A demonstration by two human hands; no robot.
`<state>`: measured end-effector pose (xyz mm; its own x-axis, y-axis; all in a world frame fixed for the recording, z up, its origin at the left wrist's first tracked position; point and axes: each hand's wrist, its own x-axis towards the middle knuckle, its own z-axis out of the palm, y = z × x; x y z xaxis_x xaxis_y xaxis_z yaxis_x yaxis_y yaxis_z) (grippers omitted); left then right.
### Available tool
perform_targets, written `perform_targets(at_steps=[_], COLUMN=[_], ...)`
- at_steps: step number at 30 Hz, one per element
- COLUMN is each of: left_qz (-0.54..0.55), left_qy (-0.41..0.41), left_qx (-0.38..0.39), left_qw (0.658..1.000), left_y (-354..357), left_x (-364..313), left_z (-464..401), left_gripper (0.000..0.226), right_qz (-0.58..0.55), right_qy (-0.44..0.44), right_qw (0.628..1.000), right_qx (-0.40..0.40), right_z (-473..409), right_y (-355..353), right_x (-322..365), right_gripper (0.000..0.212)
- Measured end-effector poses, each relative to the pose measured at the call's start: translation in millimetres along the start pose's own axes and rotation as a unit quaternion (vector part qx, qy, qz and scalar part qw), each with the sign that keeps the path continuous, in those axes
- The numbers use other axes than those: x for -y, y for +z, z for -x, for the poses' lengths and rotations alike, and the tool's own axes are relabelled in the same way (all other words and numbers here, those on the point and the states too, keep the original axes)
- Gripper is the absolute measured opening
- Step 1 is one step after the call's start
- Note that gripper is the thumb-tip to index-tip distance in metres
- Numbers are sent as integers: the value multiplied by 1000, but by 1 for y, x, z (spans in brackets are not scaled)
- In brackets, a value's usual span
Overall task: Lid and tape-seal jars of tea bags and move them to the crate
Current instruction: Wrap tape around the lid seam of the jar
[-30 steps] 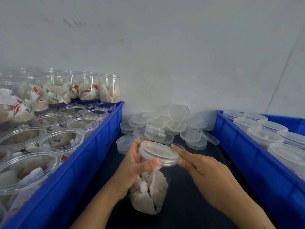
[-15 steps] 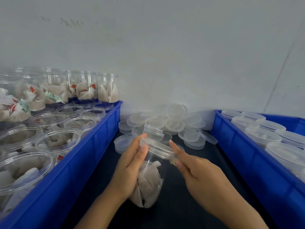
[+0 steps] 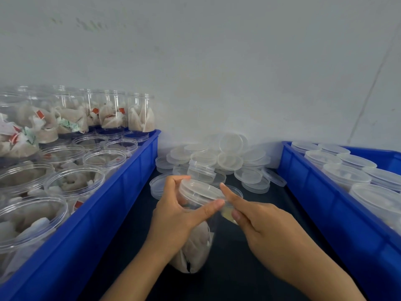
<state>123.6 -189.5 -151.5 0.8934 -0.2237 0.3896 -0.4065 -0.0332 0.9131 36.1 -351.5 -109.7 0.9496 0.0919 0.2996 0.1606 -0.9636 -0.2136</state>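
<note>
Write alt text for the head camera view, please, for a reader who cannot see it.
Two hands hold a clear lidded jar of tea bags, tilted, over a dark table. Blue crates stand either side: unlidded jars at left, lidded at right. Loose lids are piled behind.

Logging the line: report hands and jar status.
Left hand grips jar at lid. Right hand pinches at lid's rim. Nothing blocking.

Two blue crates (image 3: pixel 134 177), one held jar (image 3: pixel 195 246), two hands (image 3: pixel 178 216), and a heap of loose lids (image 3: pixel 230 161)
</note>
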Motion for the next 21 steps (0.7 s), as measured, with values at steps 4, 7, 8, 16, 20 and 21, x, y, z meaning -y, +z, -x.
perform_targets(at_steps=[4,7,8,16,20,21], left_qz=[-6,-17,-19,3,21,28], left_qy=[11,13,12,3,6,6], left_qx=[-31,-40,-41,0,20,24], left_qw=[999,999,999,1000,1000,999], left_y=[2,3,3,-4,-8,-8], left_x=[-1,0,0,6,7,7], left_z=[-1,0,-1,-7,-9,-9], left_gripper=[69,71,71,79,80,80], right_qz=[6,25,24,1,19,27], right_qy=[12,30,33,7,-6,-4], right_qw=[1000,999,999,1000,1000,999], right_qx=[0,18,25,12,-17,-28], right_z=[4,3,2,-6,-7,-7], right_y=[-11,-12,-11,6,12,13], right_x=[2,2,2,-2,-2,-2], right_gripper=[57,59,59,55,55,55])
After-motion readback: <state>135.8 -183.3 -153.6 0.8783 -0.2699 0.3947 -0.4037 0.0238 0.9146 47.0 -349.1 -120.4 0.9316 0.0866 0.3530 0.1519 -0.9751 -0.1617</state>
